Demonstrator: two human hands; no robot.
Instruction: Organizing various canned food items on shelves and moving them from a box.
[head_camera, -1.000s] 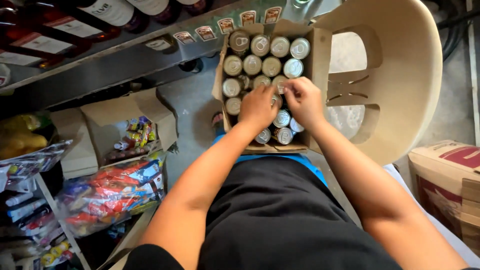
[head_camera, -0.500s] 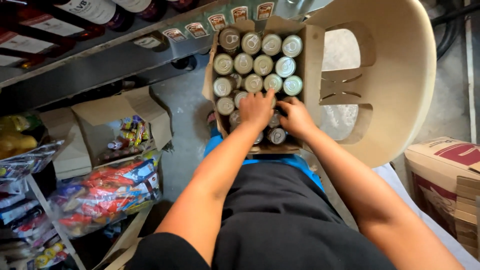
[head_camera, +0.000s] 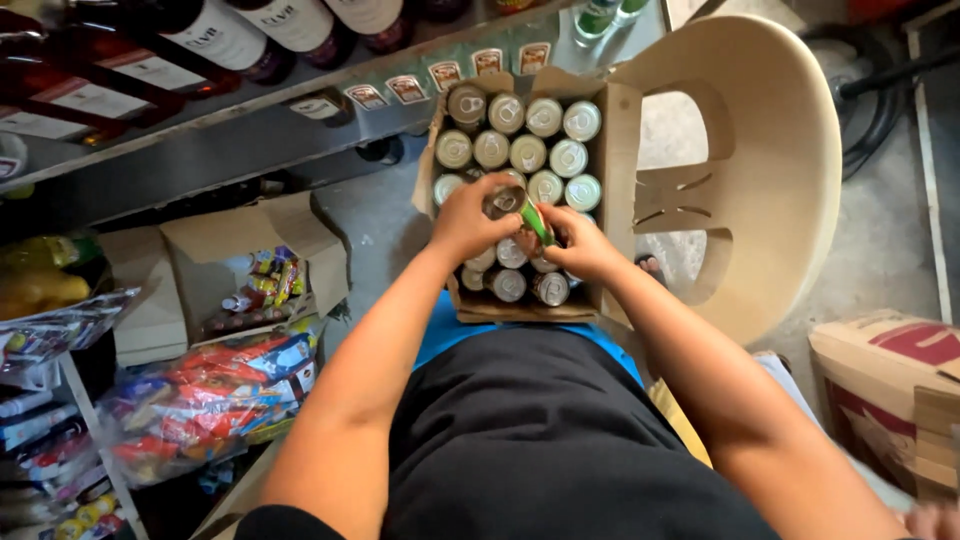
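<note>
Your left hand (head_camera: 470, 215) and right hand (head_camera: 580, 243) both grip one green can (head_camera: 520, 207), lifted just above the cardboard box (head_camera: 620, 150). The box looks nearly full, so most cans are left to pull.

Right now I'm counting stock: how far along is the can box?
A few slots near the front of the cardboard box look empty. In hand: the left hand and right hand together lift one green can. Left: most cans, including the back rows, remain inside.
</note>
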